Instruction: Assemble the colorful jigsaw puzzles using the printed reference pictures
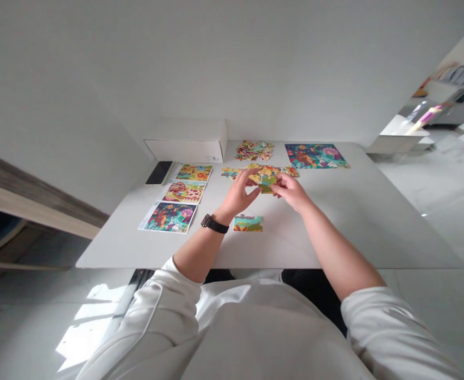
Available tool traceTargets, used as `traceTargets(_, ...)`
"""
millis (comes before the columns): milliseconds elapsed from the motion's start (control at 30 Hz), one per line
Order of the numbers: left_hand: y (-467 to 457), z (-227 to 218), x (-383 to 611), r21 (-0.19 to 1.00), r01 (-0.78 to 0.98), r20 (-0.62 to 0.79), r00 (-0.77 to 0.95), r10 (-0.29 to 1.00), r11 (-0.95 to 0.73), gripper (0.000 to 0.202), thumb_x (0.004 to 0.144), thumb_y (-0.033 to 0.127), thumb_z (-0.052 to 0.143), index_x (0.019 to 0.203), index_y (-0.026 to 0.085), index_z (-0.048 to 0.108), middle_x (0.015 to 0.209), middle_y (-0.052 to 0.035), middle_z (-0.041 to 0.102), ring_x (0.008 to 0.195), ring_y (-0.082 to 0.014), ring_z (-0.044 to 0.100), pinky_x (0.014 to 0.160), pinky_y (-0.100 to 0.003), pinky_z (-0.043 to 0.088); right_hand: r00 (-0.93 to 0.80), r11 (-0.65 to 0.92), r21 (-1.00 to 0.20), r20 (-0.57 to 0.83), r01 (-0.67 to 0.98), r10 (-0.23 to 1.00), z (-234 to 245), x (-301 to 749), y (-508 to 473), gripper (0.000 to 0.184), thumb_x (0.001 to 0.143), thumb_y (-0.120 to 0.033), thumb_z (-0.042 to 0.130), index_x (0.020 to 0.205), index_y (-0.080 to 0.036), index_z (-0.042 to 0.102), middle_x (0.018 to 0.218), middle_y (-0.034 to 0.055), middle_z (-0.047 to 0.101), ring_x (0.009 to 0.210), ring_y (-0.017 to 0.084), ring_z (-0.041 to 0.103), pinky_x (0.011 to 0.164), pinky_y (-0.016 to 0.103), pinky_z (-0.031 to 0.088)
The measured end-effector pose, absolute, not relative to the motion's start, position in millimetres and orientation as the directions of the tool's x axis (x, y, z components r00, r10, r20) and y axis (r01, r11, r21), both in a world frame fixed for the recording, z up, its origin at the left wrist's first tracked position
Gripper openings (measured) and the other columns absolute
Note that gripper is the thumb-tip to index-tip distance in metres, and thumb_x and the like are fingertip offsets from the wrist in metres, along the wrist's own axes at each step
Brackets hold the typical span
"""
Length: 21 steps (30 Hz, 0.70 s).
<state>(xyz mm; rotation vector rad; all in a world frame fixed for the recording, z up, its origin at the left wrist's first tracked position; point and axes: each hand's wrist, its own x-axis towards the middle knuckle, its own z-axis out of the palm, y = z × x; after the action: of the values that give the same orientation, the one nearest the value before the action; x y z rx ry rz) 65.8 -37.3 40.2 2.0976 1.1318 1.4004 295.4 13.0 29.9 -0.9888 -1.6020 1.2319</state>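
Note:
My right hand (290, 192) is closed in a pinch on the right edge of a green jigsaw puzzle piece (268, 183), perhaps several joined. On its other side is my left hand (239, 192), thumb and fingers apart, the thumb tip close to the piece's left edge. A dark watch is on the left wrist. Loose puzzle pieces (226, 172) in yellow and other colours lie in a band just behind both hands, partly hidden by them. Closer to me, a small joined section of puzzle (248, 223) in light blue, green and orange lies flat on the table.
Three picture sheets (184, 192) lie in a column at the left, beside a phone (159, 173). Behind them stands a white box (184, 150). A heap of puzzle pieces (254, 150) and a dark-blue assembled puzzle (316, 156) lie along the wall on the white table (358, 221).

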Motion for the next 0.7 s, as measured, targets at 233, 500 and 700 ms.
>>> traceTargets(233,-26,1,57,0.925,0.233,0.293,0.068,0.954,-0.3,0.024,0.103,0.036,0.067,0.12,0.018,0.069,0.094,-0.0048,0.074,0.076,-0.0132,0.064,0.072,-0.027,0.053,-0.272,0.126,-0.991,0.109,0.048,0.956,0,289,-1,0.057,0.073,-0.063,0.088,0.105,-0.024,0.062,0.083,-0.0022,0.072,0.07,0.017,0.067,0.067,0.03,0.054)
traceTargets(500,-28,4,57,0.953,0.163,0.241,0.11,0.964,-0.256,0.03,0.091,0.03,0.08,0.116,0.017,0.068,0.083,0.0004,0.068,0.07,-0.0106,0.058,0.07,-0.024,0.047,-0.326,0.11,-0.99,0.076,0.088,0.942,-9,285,-6,0.053,0.078,-0.061,0.085,0.11,-0.025,0.063,0.084,-0.0027,0.069,0.075,0.018,0.065,0.069,0.03,0.053)
traceTargets(700,-37,8,61,0.942,0.198,0.247,0.138,0.959,-0.271,0.031,0.09,0.032,0.079,0.116,0.017,0.068,0.083,0.0002,0.069,0.069,-0.0102,0.056,0.068,-0.024,0.046,-0.32,0.217,-0.959,0.15,0.184,0.935,-6,290,-11,0.053,0.081,-0.055,0.081,0.121,-0.024,0.067,0.09,-0.0024,0.064,0.076,0.015,0.062,0.07,0.028,0.051)
